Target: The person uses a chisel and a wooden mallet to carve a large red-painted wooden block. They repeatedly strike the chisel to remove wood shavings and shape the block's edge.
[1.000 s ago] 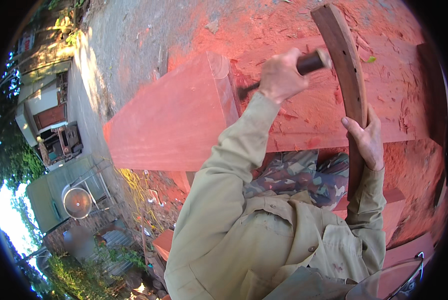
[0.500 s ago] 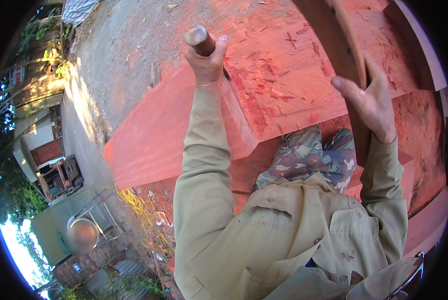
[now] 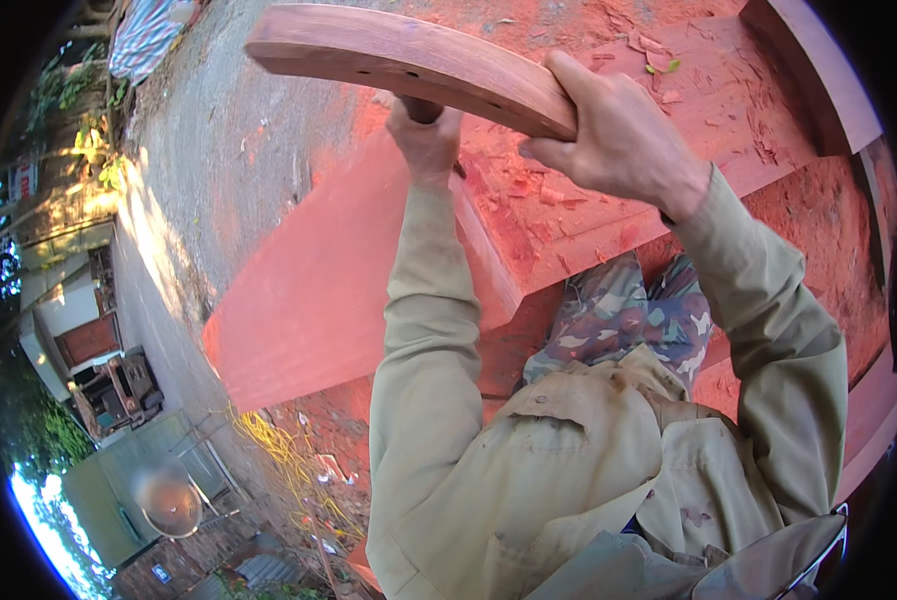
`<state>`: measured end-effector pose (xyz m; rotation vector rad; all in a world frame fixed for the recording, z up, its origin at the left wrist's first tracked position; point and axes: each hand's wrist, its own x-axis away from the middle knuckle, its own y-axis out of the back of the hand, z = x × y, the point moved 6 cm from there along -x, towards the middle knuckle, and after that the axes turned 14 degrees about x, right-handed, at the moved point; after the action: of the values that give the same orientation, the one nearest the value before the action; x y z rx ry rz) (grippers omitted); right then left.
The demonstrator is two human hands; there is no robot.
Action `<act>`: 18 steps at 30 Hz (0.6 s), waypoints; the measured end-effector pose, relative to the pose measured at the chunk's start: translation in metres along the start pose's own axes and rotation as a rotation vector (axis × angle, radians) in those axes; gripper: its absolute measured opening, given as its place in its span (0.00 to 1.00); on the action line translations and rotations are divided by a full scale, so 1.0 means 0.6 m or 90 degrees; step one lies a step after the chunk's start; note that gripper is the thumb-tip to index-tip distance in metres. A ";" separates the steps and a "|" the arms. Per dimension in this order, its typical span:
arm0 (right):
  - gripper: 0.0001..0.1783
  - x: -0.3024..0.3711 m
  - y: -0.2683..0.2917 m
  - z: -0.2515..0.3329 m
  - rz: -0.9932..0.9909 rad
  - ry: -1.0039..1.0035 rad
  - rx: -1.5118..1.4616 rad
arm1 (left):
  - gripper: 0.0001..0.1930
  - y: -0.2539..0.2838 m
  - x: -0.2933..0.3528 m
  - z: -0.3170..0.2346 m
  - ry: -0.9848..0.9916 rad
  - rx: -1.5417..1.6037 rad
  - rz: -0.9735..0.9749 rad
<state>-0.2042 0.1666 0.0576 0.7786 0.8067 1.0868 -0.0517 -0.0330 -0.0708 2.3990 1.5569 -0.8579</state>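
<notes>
My left hand (image 3: pixel 428 150) is wrapped round the thick wooden handle of a chisel (image 3: pixel 421 109), held upright over the edge of a reddish timber (image 3: pixel 313 285). A dark bit of its shank shows beside the hand; the cutting tip is hidden. My right hand (image 3: pixel 630 135) grips one end of a curved, heavy wooden piece (image 3: pixel 398 50) with small dark holes along its side. That piece reaches left over the top of the chisel handle and hides its end. Whether the two touch I cannot tell. Red wood chips (image 3: pixel 558 195) lie on the timber surface right of my left hand.
A tall wooden piece (image 3: pixel 818 70) stands at the far right of the timber. Yellow cord (image 3: pixel 268 440) lies tangled on the ground at lower left. Grey ground (image 3: pixel 238 140) stretches beyond, with a striped sheet (image 3: pixel 148 40) at the top left.
My right hand has swung the curved wooden piece leftward and down, from upright at the right to across the chisel's top. My left hand keeps hold of the chisel in nearly the same place.
</notes>
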 end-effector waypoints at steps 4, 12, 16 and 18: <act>0.27 0.065 -0.031 -0.075 0.015 -0.098 -0.082 | 0.08 0.048 -0.062 0.007 0.050 0.045 -0.312; 0.29 0.126 -0.021 -0.138 0.017 -0.269 -0.207 | 0.09 -0.010 -0.087 0.005 0.002 -0.022 0.050; 0.29 0.148 -0.028 -0.157 0.024 -0.282 -0.210 | 0.08 -0.053 -0.074 0.041 -0.054 -0.141 0.136; 0.29 0.156 -0.024 -0.164 0.013 -0.283 -0.208 | 0.08 -0.065 -0.085 0.042 -0.080 -0.116 0.100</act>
<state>-0.2587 0.2658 -0.0189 0.7130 0.2371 0.9814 -0.1107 -0.0663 -0.0573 2.2562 1.3199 -0.7822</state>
